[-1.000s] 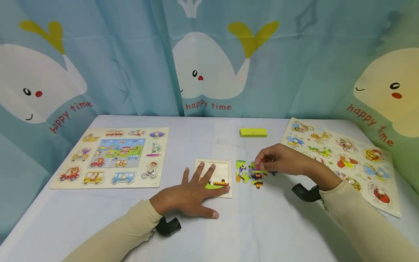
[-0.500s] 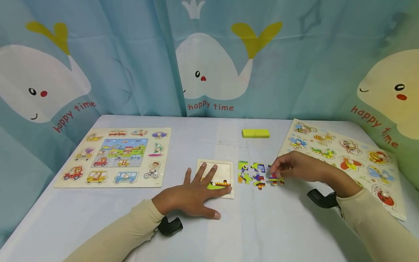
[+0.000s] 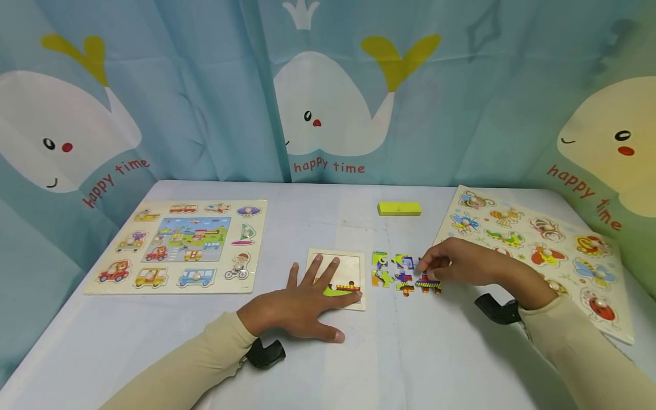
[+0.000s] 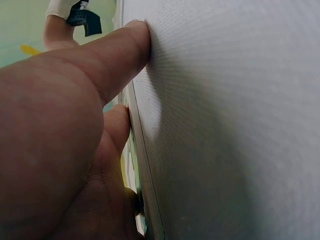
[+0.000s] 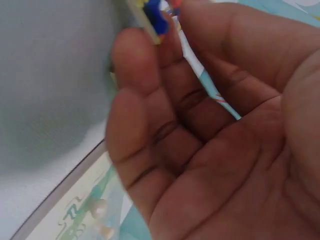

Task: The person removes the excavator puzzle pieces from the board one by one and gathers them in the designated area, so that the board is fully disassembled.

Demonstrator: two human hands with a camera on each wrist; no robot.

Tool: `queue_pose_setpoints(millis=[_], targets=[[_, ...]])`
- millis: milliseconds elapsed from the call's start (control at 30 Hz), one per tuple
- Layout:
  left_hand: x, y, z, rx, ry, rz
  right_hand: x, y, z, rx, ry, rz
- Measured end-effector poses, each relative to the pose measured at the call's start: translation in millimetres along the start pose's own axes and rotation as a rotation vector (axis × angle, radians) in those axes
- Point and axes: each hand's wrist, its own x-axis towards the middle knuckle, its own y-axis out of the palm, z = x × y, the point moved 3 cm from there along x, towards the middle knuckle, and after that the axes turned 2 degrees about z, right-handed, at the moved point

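My left hand [image 3: 302, 310] lies with spread fingers across a small square wooden puzzle board [image 3: 348, 265], which shows part of a picture low in its frame. Its thumb rests on the table in the left wrist view. Just right of the board sit loose jigsaw pieces [image 3: 382, 277] on the table, in two columns with more under the right hand. My right hand [image 3: 463, 263] pinches a jigsaw piece [image 5: 152, 17] between thumb and fingers. In the head view a yellow-striped puzzle piece [image 3: 428, 285] shows below its fingertips, and the fingers partly hide the pieces there.
A large vehicle peg puzzle [image 3: 258, 250] lies at the left. At the right, behind the right arm, lies an insect peg puzzle [image 3: 517, 256]. A small yellow-green block [image 3: 399, 209] stands farther back. A whale-print curtain [image 3: 225, 114] hangs behind the white table [image 3: 307, 376].
My right hand has carried the striped piece from over the middle pieces to their right side, then shifted slightly back left. The left hand has stayed on the board.
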Motion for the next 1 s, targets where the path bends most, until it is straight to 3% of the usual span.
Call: queue_pose_setpoints(millis=[267,533,1000], targets=[[-0.1,0.2,0.1,-0.006,-0.006,0.001,2,-2,1,-0.046,0.066,-0.035],[0.7,-0.3,-0.4,-0.006,0.0,-0.004,3,-5,6,-0.109,0.05,-0.125],[1.9,-0.6,-1.7,-0.009,-0.004,-0.016,5,-5,16,-0.132,0.022,-0.161]])
